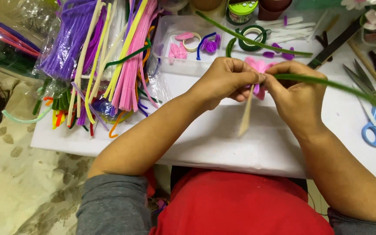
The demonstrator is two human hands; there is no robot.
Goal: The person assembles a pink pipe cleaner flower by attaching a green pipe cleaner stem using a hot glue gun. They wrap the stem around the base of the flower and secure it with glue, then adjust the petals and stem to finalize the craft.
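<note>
My left hand (225, 80) and my right hand (294, 93) meet over a white table (214, 135), both pinching a small pink pipe-cleaner flower (257, 66). A thin wooden stick (245, 115) hangs down from the flower between my hands. My right hand also grips a long green pipe cleaner (340, 89) that stretches off to the right. Most of the flower is hidden by my fingers.
A heap of coloured pipe cleaners (105, 56) lies at the left. A clear tray (183, 48) holds pink and purple bent pieces. A roll of green tape (253, 38) and another green pipe cleaner (249, 37) lie behind. Blue-handled scissors (373, 126) rest at the right.
</note>
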